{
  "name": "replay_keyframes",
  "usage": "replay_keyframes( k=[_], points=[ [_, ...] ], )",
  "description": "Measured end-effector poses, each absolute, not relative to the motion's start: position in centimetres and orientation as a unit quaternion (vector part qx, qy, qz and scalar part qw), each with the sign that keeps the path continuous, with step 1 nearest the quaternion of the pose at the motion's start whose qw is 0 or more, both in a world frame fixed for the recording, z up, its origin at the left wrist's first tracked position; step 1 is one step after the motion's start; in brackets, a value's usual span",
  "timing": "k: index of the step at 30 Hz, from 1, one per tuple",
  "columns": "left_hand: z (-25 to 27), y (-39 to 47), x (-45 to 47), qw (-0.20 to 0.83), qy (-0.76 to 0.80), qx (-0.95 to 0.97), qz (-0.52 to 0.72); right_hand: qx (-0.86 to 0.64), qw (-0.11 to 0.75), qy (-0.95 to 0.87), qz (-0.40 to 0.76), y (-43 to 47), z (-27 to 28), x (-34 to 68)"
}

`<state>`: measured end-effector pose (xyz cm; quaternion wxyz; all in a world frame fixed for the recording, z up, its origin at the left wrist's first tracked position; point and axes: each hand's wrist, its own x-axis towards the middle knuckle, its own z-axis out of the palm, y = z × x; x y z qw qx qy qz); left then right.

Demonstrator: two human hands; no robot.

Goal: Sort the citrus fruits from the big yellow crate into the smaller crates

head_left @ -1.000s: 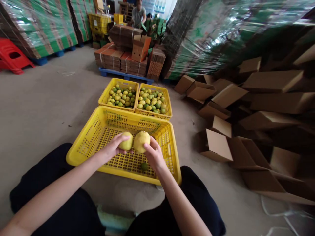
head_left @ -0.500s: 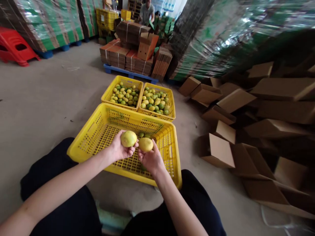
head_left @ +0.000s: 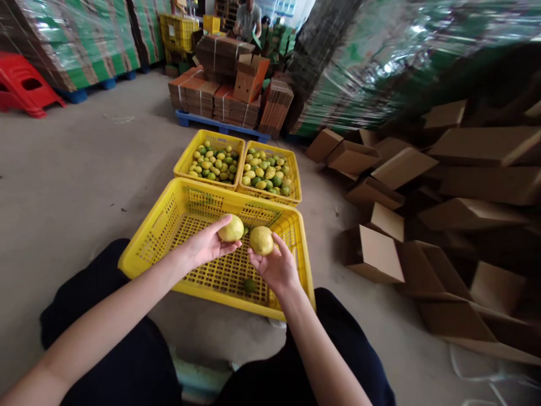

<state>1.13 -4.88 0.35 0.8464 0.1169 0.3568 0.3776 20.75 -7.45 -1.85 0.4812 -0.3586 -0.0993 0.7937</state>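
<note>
My left hand [head_left: 207, 243] is closed round a yellow-green lemon [head_left: 231, 228], the thumb lying along its top. In my right hand [head_left: 279, 268] a second yellow lemon [head_left: 261, 241] rests between thumb and fingers. Both hands are over a large yellow plastic crate [head_left: 160, 228] between my knees, and the two fruits are slightly apart. On the crate's slotted floor lies a dark green fruit [head_left: 249, 285]. Another green fruit [head_left: 245, 230] shows partly between the two lemons; my hands hide part of the crate floor.
Two smaller yellow crates, the left [head_left: 181, 163] and the right [head_left: 296, 169], hold many yellow and green fruits just beyond. Open cardboard boxes [head_left: 380, 254] lie heaped to the right. Flattened cartons [head_left: 192, 93] sit on a blue pallet; a person [head_left: 248, 21] is behind. A red stool [head_left: 29, 84] stands left.
Both hands have moved right, with the left one slightly higher. The lemons have been turned a little in the fingers. The green fruit on the crate floor shows more fully.
</note>
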Motion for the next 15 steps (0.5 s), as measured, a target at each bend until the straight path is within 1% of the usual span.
replay_keyframes(
  k=[2, 4, 7, 10, 12, 15],
  points=[
    [0.1, -5.0, 1.2, 0.853, 0.350, 0.114, 0.369, -0.354, 0.478, -0.099, 0.798, -7.6, -1.9, 20.7],
    [0.0, -5.1, 1.4, 0.846, 0.351, 0.127, 0.381, -0.351, 0.496, -0.110, 0.787, -7.7, -1.8, 20.5],
    [0.0, -5.4, 1.5, 0.806, 0.361, 0.180, 0.434, -0.338, 0.546, -0.146, 0.752, -7.9, -1.3, 20.4],
    [0.0, -5.5, 1.3, 0.763, 0.373, 0.251, 0.464, -0.340, 0.566, -0.194, 0.725, -8.1, -0.9, 20.5],
    [0.0, -5.6, 1.2, 0.723, 0.394, 0.333, 0.460, -0.356, 0.567, -0.236, 0.704, -8.2, -0.9, 20.6],
    [-0.1, -5.9, 1.2, 0.605, 0.428, 0.494, 0.454, -0.400, 0.564, -0.335, 0.641, -8.6, -1.2, 20.3]
  ],
)
